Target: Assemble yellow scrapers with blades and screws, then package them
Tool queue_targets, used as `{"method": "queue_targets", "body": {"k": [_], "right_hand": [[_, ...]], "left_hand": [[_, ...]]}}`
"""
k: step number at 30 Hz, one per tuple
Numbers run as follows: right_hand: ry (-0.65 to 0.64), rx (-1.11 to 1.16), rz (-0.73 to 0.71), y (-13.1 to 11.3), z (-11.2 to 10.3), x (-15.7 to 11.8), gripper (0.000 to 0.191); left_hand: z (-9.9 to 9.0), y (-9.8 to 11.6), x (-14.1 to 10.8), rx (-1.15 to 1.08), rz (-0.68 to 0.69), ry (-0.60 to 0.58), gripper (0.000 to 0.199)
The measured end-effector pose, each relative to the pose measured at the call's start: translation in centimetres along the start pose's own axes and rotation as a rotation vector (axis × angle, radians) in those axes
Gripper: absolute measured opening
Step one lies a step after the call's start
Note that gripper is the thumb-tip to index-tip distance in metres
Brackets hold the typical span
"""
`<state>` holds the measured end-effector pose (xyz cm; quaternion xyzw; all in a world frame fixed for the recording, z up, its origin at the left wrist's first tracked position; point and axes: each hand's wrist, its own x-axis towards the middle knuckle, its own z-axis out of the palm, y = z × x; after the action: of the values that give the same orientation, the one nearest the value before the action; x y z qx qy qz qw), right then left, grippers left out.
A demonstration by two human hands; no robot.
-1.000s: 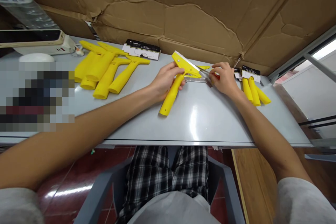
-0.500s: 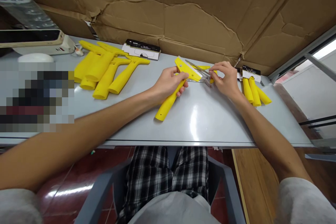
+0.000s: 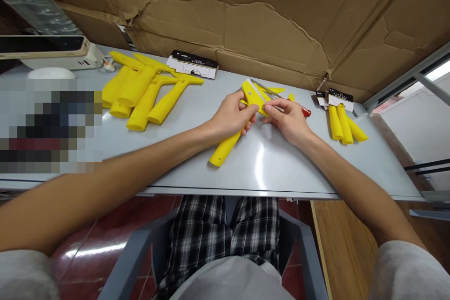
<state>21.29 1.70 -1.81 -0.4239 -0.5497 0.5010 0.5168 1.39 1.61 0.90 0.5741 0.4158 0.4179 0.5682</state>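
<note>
My left hand (image 3: 234, 115) is closed around the neck of a yellow scraper (image 3: 227, 149), its handle slanting down toward the table's front edge. A pale blade strip runs along the scraper's head, and one screw shows near the head's upper end. The thumb and fingertips of my right hand (image 3: 290, 119) are pinched together at the lower end of the head; whatever is between them is too small to make out. Just behind the hands lie more yellow pieces (image 3: 279, 90) and thin metal rods, partly covered. A red-ended object (image 3: 306, 111) sticks out beyond my right hand.
Several yellow scraper handles (image 3: 140, 84) are heaped at left, in front of a black-and-white box (image 3: 193, 63). More yellow handles (image 3: 341, 124) lie at right by small boxes (image 3: 340, 98). Cardboard (image 3: 225, 18) walls the table's back. A white device (image 3: 63, 56) stands far left.
My right hand has come left from the rods behind the scraper to the lower end of its head. The red-ended object has come into sight. The left hand keeps its hold.
</note>
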Motion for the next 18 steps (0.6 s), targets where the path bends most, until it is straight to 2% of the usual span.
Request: {"method": "queue_targets", "body": {"k": [5,12,18], "right_hand": [[-0.006,-0.003,-0.015,-0.54,0.40,-0.32,0.052],[0.020,-0.007,-0.057,-0.52,0.28,-0.24,0.050],[0.032,0.019,-0.097,-0.46,0.32,-0.16,0.058]], "left_hand": [[0.12,-0.14,-0.18,-0.008,0.016,0.000,0.018],[0.37,0.33,-0.69,0.031,0.025,0.001,0.015],[0.38,0.26,-0.64,0.006,0.035,-0.007,0.016]]}}
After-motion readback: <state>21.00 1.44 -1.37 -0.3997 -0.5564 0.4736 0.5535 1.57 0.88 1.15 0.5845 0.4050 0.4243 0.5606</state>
